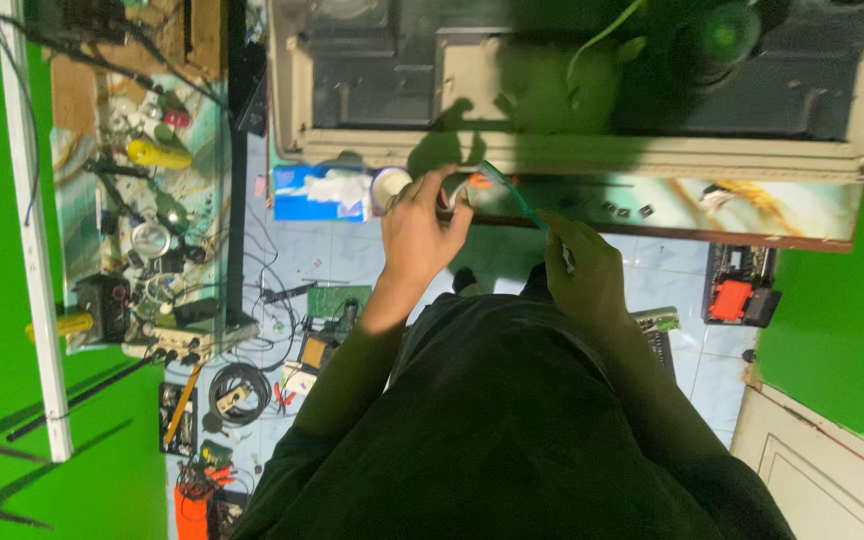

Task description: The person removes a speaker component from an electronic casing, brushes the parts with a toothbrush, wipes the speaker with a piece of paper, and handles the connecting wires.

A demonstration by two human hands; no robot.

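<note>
1. At the front edge of the bench (752,205), below the open beige appliance casing (592,150), your two hands work close together.
2. Your left hand (417,235) has its fingers curled around a small pale roll, seemingly tape (455,192); how firmly it is pinched cannot be told, as the fingertips hide it.
3. Your right hand (582,270) is closed around the lower end of a thin teal strip or tool (512,192), which slants up towards the left hand. Its exact nature is too dim to tell.
4. Just beside the left hand stand a white cup (388,186) and a blue tissue pack (317,193), both near the bench edge.
5. Risk, in my judgement: your own shadow falls across the working area, so a misplaced fingertip or slipped strip is likely to go unnoticed.
6. Risk: a sideways move of the left wrist could knock the cup off the edge onto the cluttered floor (282,270), where cables (240,385) and hand tools lie.
7. Risk: small dark parts (627,210) lying loose on the bench could be swept off by the right forearm.
</note>
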